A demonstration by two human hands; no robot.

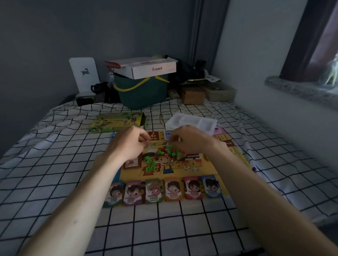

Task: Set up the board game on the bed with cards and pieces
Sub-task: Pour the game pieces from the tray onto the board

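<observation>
The yellow game board (pixel 207 164) lies flat on the checked bed sheet. A heap of small green and red pieces (pixel 165 153) sits on its middle, with a few white dice (pixel 192 168) to the right. Several stacks of play money (pixel 153 191) line the board's near edge. A brown card deck (pixel 132 163) lies beside my left wrist. My left hand (pixel 129 142) and my right hand (pixel 187 138) hover side by side over the heap, fingers curled and tips pinched together; what they pinch is too small to tell.
The green game box (pixel 118 123) lies open behind the board on the left, a white plastic insert tray (pixel 192 122) on the right. A dark green basket (pixel 144 92) topped by a white carton (pixel 149 68) stands at the bed's far end. A wall and windowsill run along the right.
</observation>
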